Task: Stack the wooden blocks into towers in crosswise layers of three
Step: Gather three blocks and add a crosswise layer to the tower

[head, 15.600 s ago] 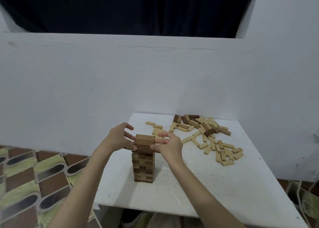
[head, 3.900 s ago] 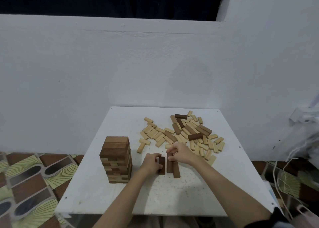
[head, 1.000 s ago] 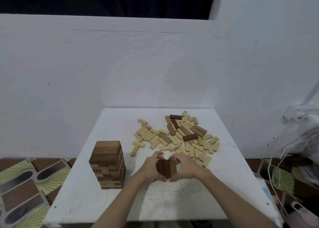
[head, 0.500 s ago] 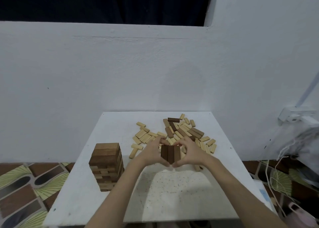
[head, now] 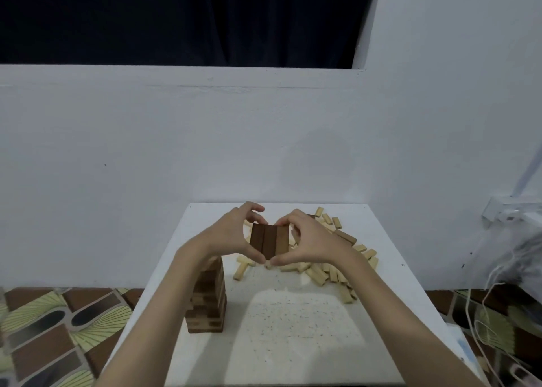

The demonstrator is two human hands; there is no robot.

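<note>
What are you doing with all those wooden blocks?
A person is building block towers. Both hands, left hand and right hand, hold a set of three dark blocks pressed side by side, lifted above the white table. A finished tower stands at the left, partly behind the left forearm. Loose pale and dark blocks lie scattered at the back right.

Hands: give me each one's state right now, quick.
Left hand: closed on the left side of the three dark blocks, held above the table.
Right hand: closed on the right side of the same blocks.
</note>
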